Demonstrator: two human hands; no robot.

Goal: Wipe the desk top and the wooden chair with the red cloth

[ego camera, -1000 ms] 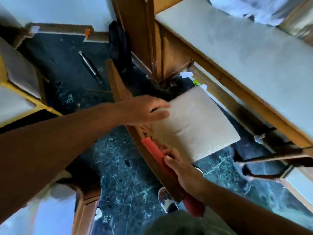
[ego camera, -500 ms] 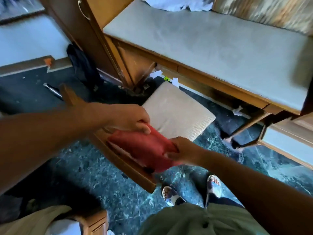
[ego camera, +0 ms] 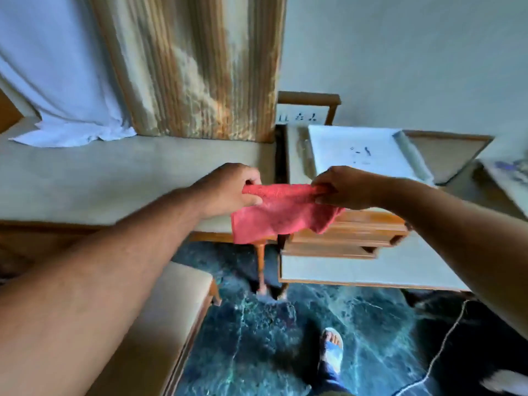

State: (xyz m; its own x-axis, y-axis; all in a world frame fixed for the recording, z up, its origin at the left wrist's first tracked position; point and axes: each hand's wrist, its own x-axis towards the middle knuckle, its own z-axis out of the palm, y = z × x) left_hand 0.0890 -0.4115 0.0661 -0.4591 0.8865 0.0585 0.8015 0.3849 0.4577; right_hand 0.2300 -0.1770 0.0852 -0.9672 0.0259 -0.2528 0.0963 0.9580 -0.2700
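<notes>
The red cloth hangs stretched in the air between both hands, above the desk's front edge. My left hand pinches its left top corner and my right hand pinches its right top corner. The desk top is a pale grey surface with a wooden rim, running across the left and middle. The wooden chair with its beige seat pad stands at the lower left, partly hidden under my left forearm.
A white cloth and a striped curtain hang at the desk's back. Right of the desk stands a lower wooden unit with a white sheet on top. Dark green marble floor, my sandalled foot and a white cable lie below.
The view has swung up from the chair to the desk. Both hands have lifted the red cloth off the chair frame and spread it out between them over the desk edge.
</notes>
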